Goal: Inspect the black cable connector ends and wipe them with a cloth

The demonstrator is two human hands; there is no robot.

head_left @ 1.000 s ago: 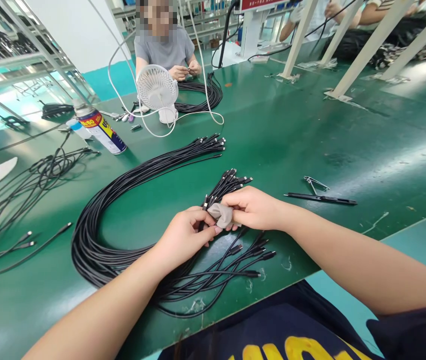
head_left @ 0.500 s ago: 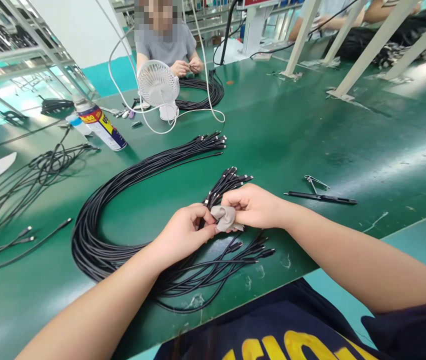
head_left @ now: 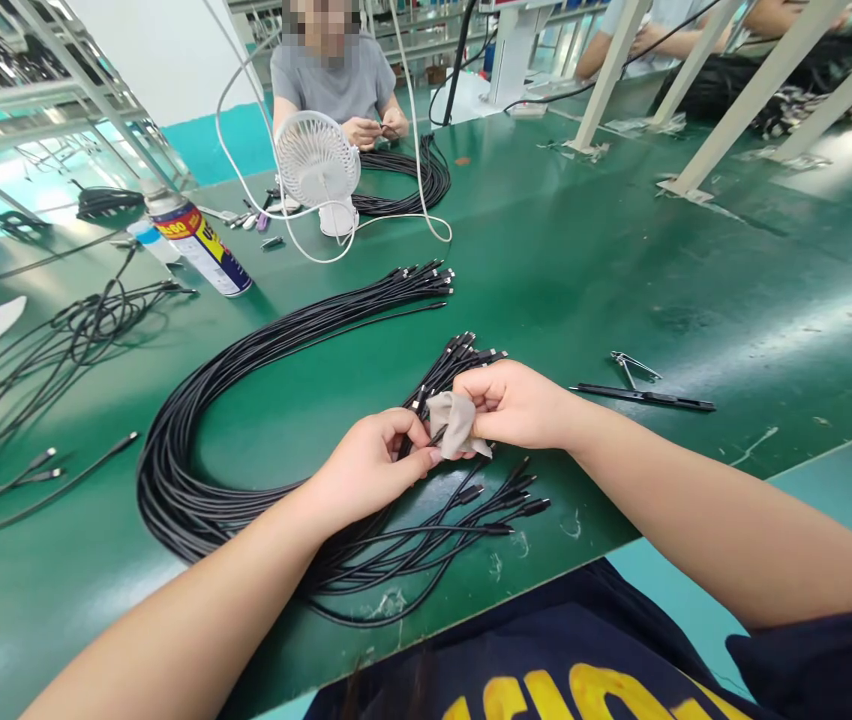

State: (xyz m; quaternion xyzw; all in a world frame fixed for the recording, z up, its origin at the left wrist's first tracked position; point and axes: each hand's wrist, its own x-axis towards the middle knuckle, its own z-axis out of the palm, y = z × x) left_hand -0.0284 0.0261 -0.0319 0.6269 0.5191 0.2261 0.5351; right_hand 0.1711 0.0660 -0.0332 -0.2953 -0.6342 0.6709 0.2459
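My left hand is closed on a black cable, pinching it close to its end. Between the fingers of my right hand is a crumpled grey cloth, wrapped around that cable's end, so the connector is hidden. Just behind my hands lie the connector ends of a large bundle of black cables, which curves in a U on the table. Nearer to me, several loose cable ends fan out below my right hand.
A black pen-like tool and nail clippers lie to the right on the green table. A spray can, a white fan and tangled cables are at the left and back. Across the table a person handles cables.
My right hand and the cloth have shifted slightly up and to the right, away from my left hand. A short stretch of cable now shows between them.
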